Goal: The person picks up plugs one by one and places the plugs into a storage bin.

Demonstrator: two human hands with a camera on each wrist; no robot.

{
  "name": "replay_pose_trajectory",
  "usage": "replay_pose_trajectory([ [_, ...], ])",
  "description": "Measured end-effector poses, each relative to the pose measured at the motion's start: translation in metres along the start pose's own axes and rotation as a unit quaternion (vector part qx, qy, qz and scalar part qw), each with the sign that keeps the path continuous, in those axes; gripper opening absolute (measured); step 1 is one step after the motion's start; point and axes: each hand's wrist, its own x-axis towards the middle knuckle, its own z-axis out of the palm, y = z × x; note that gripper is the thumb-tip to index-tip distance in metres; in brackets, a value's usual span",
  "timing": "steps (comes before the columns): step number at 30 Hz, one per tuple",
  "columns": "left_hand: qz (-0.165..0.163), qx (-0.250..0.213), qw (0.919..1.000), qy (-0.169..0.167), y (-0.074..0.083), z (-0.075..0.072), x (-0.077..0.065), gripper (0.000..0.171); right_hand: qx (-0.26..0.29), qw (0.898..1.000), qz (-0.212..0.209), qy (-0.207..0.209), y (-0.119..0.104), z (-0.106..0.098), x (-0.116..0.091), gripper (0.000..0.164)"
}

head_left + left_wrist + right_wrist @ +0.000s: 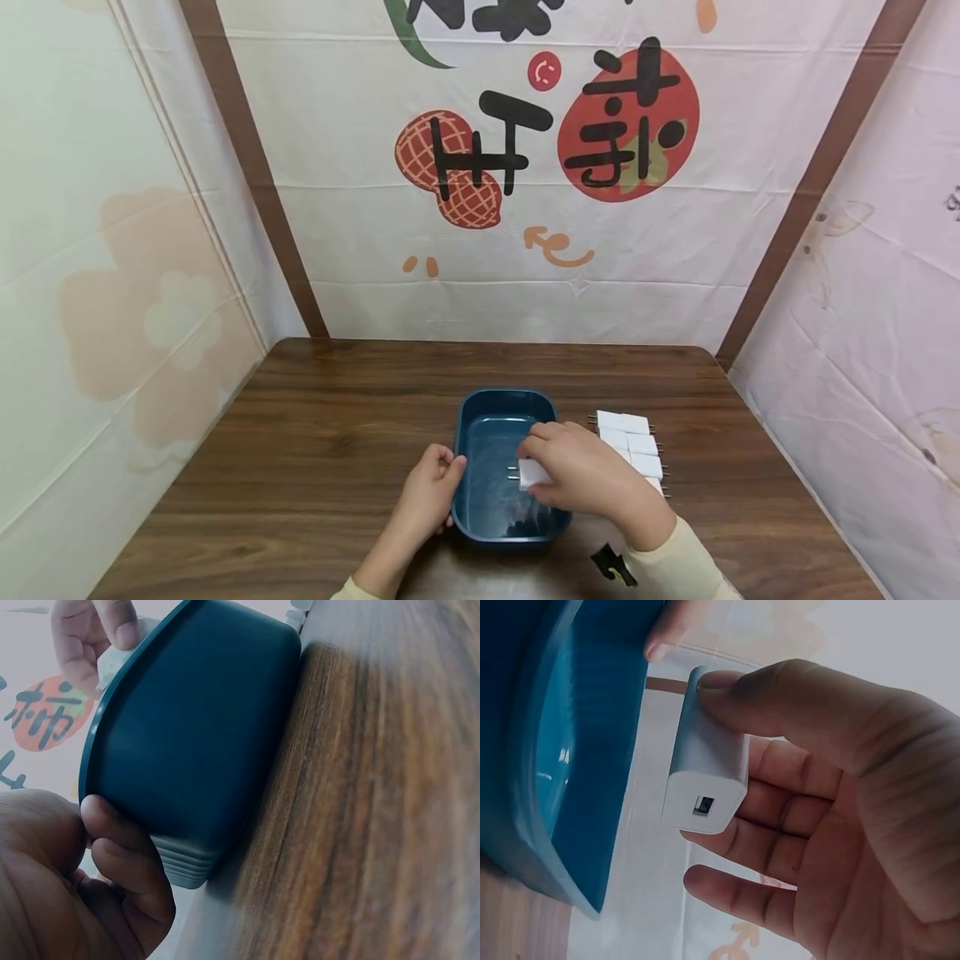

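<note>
My right hand [581, 468] pinches a white USB charger [533, 473] above the blue plastic box [551, 404]. Two metal prongs on the charger point left, while the right wrist view shows the USB port [703, 805] in its other end. Thumb and fingers grip opposite sides of the charger. At the box's left side, my left hand [429, 492] holds the rim, with curled fingers [124, 859] against the outer wall in the left wrist view. Right of the box, several more white chargers [624, 423] lie packed in two columns, partly hidden behind my right hand.
Box and chargers stand on a dark wood-grain table [337, 400]. A small black piece with a yellowish mark [613, 565] lies by the right sleeve [678, 562]. Printed white curtains [525, 308] enclose the table at the back and both sides.
</note>
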Motion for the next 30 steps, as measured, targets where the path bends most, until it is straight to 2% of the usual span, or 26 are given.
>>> replay_pose_trajectory([
  [12,0.001,0.010,1.0000,-0.001,0.002,0.002,0.002,0.022,0.001,1.000,-0.021,0.006,-0.007,-0.009,0.010,0.036],
  [20,-0.001,0.011,0.9999,-0.001,0.003,0.002,0.002,0.023,0.008,0.999,-0.034,-0.015,-0.010,-0.003,0.017,0.038],
  [24,-0.012,0.014,0.9998,-0.003,0.003,0.000,0.001,0.025,0.010,0.999,-0.035,-0.027,-0.012,0.000,0.020,0.038],
  [30,-0.027,0.015,0.9995,-0.004,0.003,0.000,0.000,0.026,0.001,0.999,-0.019,-0.035,-0.016,0.009,0.023,0.037],
])
